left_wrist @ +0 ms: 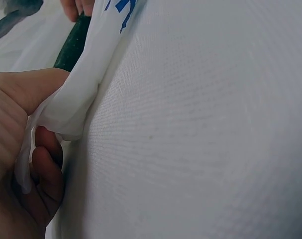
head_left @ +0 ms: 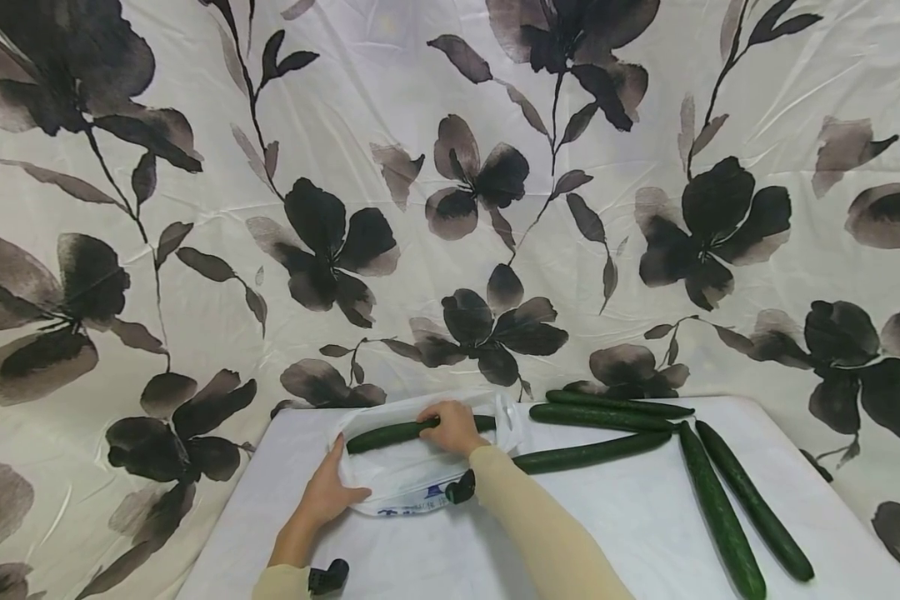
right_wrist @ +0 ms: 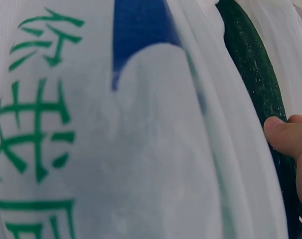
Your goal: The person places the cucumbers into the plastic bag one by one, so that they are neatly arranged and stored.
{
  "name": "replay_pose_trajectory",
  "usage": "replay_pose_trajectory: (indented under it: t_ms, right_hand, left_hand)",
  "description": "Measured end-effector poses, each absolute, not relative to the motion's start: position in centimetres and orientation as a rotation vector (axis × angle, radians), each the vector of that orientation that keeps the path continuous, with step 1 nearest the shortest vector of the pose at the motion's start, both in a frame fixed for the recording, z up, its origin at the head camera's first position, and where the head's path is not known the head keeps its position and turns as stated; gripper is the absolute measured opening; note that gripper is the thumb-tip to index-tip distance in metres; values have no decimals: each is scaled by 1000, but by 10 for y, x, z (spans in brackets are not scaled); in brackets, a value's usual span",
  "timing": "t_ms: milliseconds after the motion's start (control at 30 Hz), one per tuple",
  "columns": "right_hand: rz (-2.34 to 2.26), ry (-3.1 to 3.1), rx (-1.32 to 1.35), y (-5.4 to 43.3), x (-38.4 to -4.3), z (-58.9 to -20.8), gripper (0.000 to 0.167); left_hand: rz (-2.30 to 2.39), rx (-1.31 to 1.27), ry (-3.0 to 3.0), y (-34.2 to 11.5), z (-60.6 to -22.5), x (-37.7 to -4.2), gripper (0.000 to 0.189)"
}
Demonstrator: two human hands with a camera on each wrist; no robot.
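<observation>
At the left, the bare left hand [head_left: 328,492] holds the near edge of a thin white plastic bag with blue and green print [head_left: 390,482], its thumb over the film and its fingers curled beneath, as the left wrist view shows. That grip looks right for the step, which seems to be settling a cucumber in the bag; pulling the edge gently outward should keep the mouth wide, while a hard tug could stretch or tear such film. Within the mouth lies a long, slender, dark-green cucumber [head_left: 390,435], tilted slightly, its left end lower in view, with film both behind and in front of it. The bare right hand [head_left: 450,427] grips it around the middle, thumb pressed on the skin. It is probably best lowered flat and released only once the film supports its whole length, so neither end snags. Further right, on the white-covered table [head_left: 630,517], three loose green cucumbers [head_left: 603,417] fan out, the nearest just beside the right sleeve [head_left: 540,525], and two more thick cucumbers [head_left: 720,508] slant toward the near edge.
</observation>
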State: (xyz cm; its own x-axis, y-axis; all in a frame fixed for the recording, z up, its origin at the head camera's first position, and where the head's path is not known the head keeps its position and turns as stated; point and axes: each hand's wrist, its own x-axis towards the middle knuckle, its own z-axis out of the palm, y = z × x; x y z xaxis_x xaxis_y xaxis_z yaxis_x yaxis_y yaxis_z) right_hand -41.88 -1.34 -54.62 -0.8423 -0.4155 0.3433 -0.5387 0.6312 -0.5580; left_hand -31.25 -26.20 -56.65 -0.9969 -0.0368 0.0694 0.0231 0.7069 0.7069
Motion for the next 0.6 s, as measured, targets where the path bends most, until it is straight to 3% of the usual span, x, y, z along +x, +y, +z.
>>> replay_pose_trajectory:
  t_ms: [600]
  right_hand:
    - [943, -2671, 936, 24, -419, -530, 9]
  left_hand:
    - [-1121, 48, -2857, -260, -562, -308, 118]
